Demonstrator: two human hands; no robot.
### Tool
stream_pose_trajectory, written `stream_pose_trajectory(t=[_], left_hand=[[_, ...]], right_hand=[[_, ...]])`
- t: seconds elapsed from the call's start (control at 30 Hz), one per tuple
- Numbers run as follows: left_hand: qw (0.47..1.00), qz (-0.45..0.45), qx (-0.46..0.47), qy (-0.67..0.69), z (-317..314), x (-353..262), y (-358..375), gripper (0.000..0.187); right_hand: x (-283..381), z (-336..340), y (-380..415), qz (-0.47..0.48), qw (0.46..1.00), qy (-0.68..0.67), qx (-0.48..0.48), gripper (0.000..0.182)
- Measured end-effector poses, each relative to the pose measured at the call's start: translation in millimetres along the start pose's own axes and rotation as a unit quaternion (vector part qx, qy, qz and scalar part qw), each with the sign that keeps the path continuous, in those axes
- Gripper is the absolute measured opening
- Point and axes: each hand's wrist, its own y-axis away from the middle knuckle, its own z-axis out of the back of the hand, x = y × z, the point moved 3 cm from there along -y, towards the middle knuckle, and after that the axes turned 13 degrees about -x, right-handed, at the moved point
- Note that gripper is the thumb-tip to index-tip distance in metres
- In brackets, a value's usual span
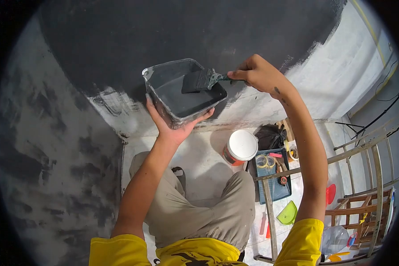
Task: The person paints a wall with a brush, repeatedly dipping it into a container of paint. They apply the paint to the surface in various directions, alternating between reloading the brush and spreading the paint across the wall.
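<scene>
Both arms raised; left hand (175,126) cupped palm-up, right hand (257,75) fingers pinched shut.

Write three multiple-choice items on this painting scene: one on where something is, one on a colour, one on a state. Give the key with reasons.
1. Where is the head of the paintbrush?
A. Over the open paint tub
B. Lying on the floor
C. Inside the white-lidded bucket

2. What colour is the paint in the tub?
A. Red
B. Dark grey
C. Yellow

3. How is the tub supported?
A. Standing on the floor
B. Hanging from the scaffold
C. Held up from below by the left hand

Key: 1 A, the bristles rest over the tub's opening, with the right hand gripping the handle. 2 B, the paint matches the dark grey painted wall. 3 C, the left palm and fingers cup its base.
</scene>
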Motion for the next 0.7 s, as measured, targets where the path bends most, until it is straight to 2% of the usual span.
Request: stream_pose_trajectory(t=[0.03, 0.13, 0.23, 0.33, 0.43, 0.5, 0.57, 0.63, 0.7], left_hand=[[1.000, -0.002, -0.007, -0.006, 0, 0, 0, 0.100], [1.000, 0.000, 0.007, 0.008, 2, 1, 0, 0.100], [0.999, -0.005, -0.025, 0.043, -3, 0, 2, 0.097], [0.995, -0.047, -0.073, 0.046, -14, -3, 8, 0.090], [0.996, -0.055, -0.047, 0.058, -9, -9, 2, 0.082], [0.993, -0.080, -0.066, 0.051, -14, -14, 4, 0.077], [0.992, -0.104, -0.068, 0.029, -15, -20, 3, 0.077], [0.990, -0.103, -0.082, 0.061, -9, -19, 1, 0.080], [0.985, -0.111, -0.113, 0.069, -7, -21, -1, 0.086]], right_hand=[[1, 1, 2, 0.007, 1.000, 0.006, -0.005, 0.035], [-5, 5, 10, -0.085, 0.990, -0.116, 0.006, 0.035], [-17, 7, 16, -0.123, 0.975, -0.179, 0.037, 0.036], [-32, 0, 28, -0.134, 0.948, -0.290, 0.017, 0.036], [-66, -11, 37, -0.155, 0.885, -0.429, -0.088, 0.031], [-95, -35, 31, -0.125, 0.853, -0.474, -0.177, 0.027], [-115, -67, 15, -0.100, 0.826, -0.472, -0.290, 0.028], [-153, -104, -3, -0.063, 0.866, -0.220, -0.445, 0.033], [-187, -147, -3, -0.094, 0.884, -0.093, -0.449, 0.036]])
